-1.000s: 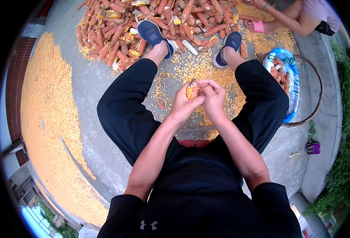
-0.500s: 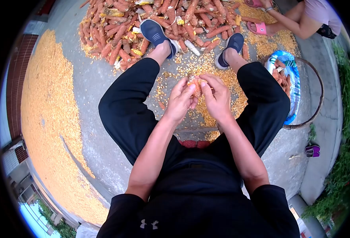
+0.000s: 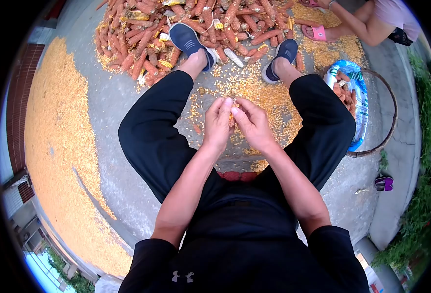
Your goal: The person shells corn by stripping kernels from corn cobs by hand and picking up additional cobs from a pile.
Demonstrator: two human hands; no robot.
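Observation:
Between my knees, my left hand (image 3: 217, 124) and my right hand (image 3: 253, 126) meet around a small corn cob (image 3: 231, 118). Fingers of both hands are closed on it, thumbs on top, so most of the cob is hidden. Loose yellow kernels (image 3: 269, 100) lie scattered on the concrete below and beyond my hands. Past my feet rises a heap of reddish cobs (image 3: 142, 44), a few still bearing yellow kernels.
A wide spread of kernels (image 3: 59, 146) covers the ground at left. At right stands a lined basket (image 3: 361, 105) with a hooped handle, holding cobs. Another person (image 3: 371, 22) crouches at the upper right. Purple shoes (image 3: 384, 183) lie lower right.
My hands have drawn together and shifted slightly left, turning the cob so that less of it shows. The other person's hand has moved a little near the pink sandals.

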